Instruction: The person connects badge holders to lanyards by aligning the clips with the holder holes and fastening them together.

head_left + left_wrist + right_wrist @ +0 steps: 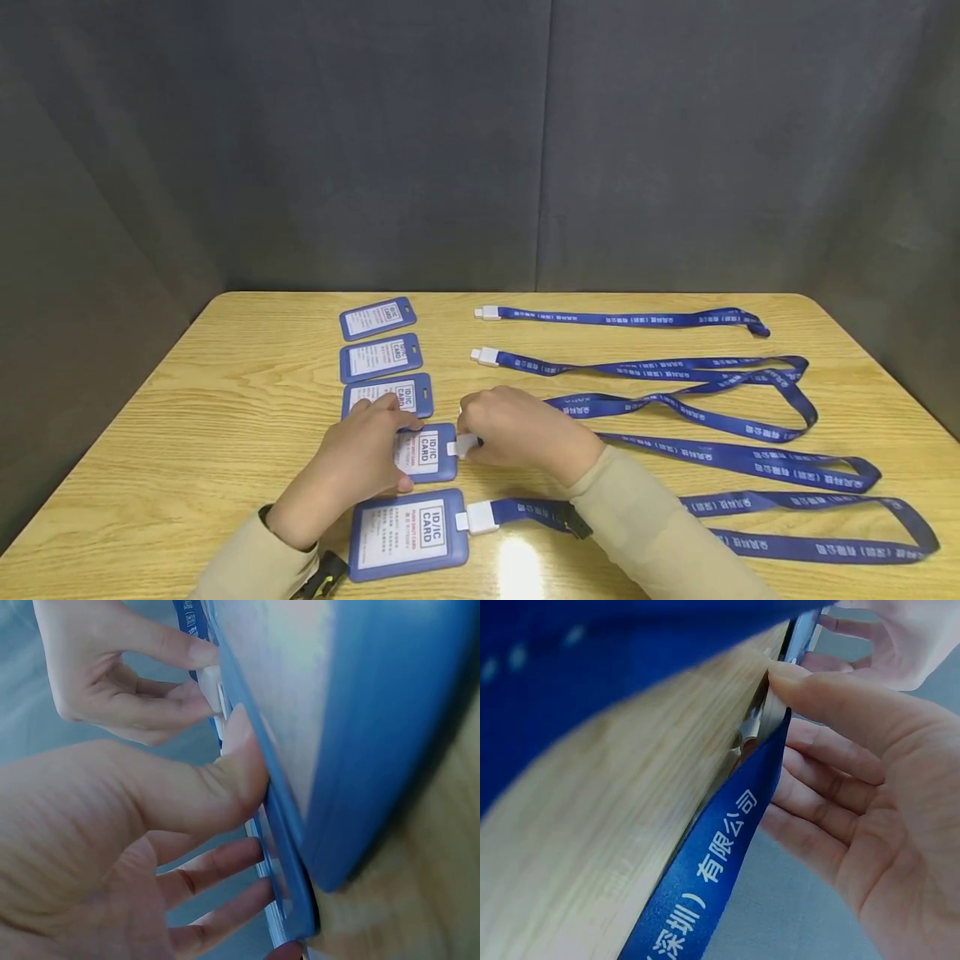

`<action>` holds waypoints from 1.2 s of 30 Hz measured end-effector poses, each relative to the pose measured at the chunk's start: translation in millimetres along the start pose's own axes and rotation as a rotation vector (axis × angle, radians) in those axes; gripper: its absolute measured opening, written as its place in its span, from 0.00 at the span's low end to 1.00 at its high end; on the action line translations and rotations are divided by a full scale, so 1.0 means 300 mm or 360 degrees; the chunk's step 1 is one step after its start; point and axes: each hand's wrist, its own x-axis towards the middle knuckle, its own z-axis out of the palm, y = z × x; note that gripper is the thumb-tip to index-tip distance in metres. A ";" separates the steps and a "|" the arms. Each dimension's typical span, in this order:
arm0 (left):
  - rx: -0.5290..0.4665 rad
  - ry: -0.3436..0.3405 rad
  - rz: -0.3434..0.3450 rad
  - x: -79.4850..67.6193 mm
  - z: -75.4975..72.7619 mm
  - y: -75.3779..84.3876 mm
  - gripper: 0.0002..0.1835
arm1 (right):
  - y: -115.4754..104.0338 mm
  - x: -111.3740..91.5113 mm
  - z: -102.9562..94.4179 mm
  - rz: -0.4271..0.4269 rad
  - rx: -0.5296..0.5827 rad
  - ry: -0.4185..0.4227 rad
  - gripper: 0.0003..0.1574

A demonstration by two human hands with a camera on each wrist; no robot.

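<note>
A blue ID card holder [432,452] lies fourth in a column of holders on the wooden table [225,400]. My left hand [371,454] grips it, with the thumb on its near edge and the fingers on its far edge. My right hand [513,433] pinches the white clip [465,446] of a blue lanyard [750,457] against the holder's right end. In the left wrist view my thumb [225,772] presses the holder's edge [289,847], and the right hand [127,682] holds the clip [211,682]. The right wrist view shows the lanyard strap [712,877] running up to my pinching thumb [832,701].
Three more holders [378,358] lie further back in the column. The nearest holder [408,533] has a lanyard clip [477,517] at its end. Two lanyards [622,317] [660,367] lie at the back right, their loops reaching towards the table's right edge.
</note>
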 end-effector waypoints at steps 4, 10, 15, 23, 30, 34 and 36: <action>0.0003 0.0000 0.0018 -0.004 -0.002 0.004 0.35 | -0.008 0.002 0.001 0.0045 0.0012 -0.0014 0.06; 0.0027 -0.0033 -0.0007 -0.007 -0.010 0.011 0.35 | -0.032 -0.003 -0.005 0.0079 -0.0019 0.0041 0.04; 0.0045 -0.0057 0.0001 -0.006 -0.017 0.011 0.35 | -0.044 -0.009 -0.014 0.0146 0.0000 0.0064 0.05; 0.0082 -0.0076 0.0002 -0.015 -0.012 -0.001 0.36 | -0.038 -0.008 -0.014 0.0212 0.0103 0.0006 0.09; 0.0117 -0.0067 0.0034 -0.018 -0.010 -0.006 0.36 | -0.025 -0.016 -0.027 0.0265 0.0171 -0.0039 0.05; 0.0168 -0.0093 0.0066 -0.023 -0.015 -0.002 0.37 | -0.016 -0.022 -0.034 0.0292 0.0162 -0.0034 0.07; 0.0194 -0.0110 0.0082 -0.026 -0.018 0.001 0.38 | -0.012 -0.025 -0.037 0.0316 0.0145 -0.0030 0.10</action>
